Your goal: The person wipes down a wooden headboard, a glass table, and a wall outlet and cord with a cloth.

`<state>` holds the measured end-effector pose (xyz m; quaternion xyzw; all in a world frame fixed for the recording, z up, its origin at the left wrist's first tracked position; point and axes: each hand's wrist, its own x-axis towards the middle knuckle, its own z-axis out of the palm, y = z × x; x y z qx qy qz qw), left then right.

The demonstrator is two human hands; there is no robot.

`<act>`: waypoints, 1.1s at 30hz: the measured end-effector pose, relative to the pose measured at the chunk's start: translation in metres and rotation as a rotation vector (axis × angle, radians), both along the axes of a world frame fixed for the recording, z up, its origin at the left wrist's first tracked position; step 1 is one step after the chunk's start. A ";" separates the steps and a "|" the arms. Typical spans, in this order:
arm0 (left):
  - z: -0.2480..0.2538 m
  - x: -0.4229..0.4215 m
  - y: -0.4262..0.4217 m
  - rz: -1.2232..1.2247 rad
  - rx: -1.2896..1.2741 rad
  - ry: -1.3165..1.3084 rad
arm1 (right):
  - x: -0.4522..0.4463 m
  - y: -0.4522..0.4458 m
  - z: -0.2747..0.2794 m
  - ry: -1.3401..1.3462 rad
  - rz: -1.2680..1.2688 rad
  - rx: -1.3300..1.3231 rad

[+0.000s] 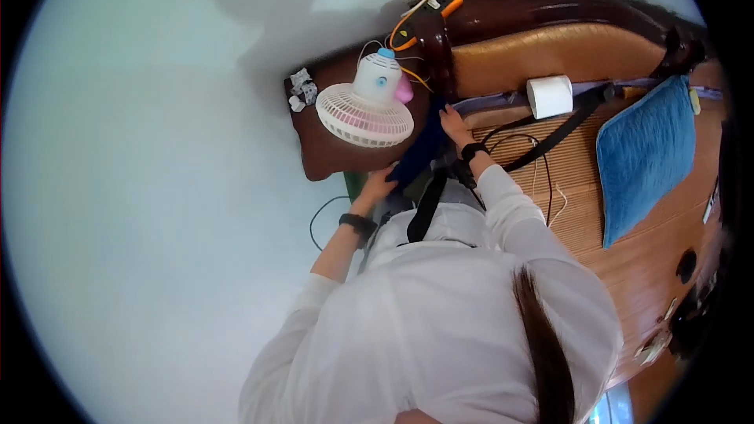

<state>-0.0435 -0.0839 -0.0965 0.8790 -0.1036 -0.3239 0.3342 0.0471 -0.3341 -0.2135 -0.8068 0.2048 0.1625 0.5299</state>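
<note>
A dark blue cloth point(420, 145) hangs between my two hands, beside a brown stand. My left hand point(378, 186) has its fingers closed on the cloth's lower left edge. At its upper right end my right hand point(454, 124) pinches the cloth near the bench's armrest. Both wrists wear black bands. A white table fan point(367, 106) with a blue knob stands on the brown-topped stand point(330, 155), just left of the cloth. The cloth's lower part is hidden by my body.
A wooden bench point(550, 47) with a slatted seat runs to the right. On it lie a toilet roll point(550, 97), a black strap point(561, 137), cables and a blue cushion point(648, 157). An orange-and-black power strip point(428, 12) rests behind the fan. Crumpled tissues point(302, 88) lie on the stand.
</note>
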 end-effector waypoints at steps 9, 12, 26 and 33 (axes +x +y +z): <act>0.005 -0.020 -0.007 0.386 -0.258 0.103 | 0.002 -0.024 0.026 -0.134 -0.247 0.091; 0.011 -0.015 -0.026 0.345 -0.283 0.048 | 0.007 -0.027 0.028 -0.144 -0.192 0.032; -0.055 -0.049 -0.002 0.426 -0.300 0.086 | 0.004 -0.005 0.057 -0.310 0.117 -0.298; -0.013 -0.016 -0.010 0.549 -0.218 0.013 | 0.027 -0.011 0.047 -0.092 0.192 -0.351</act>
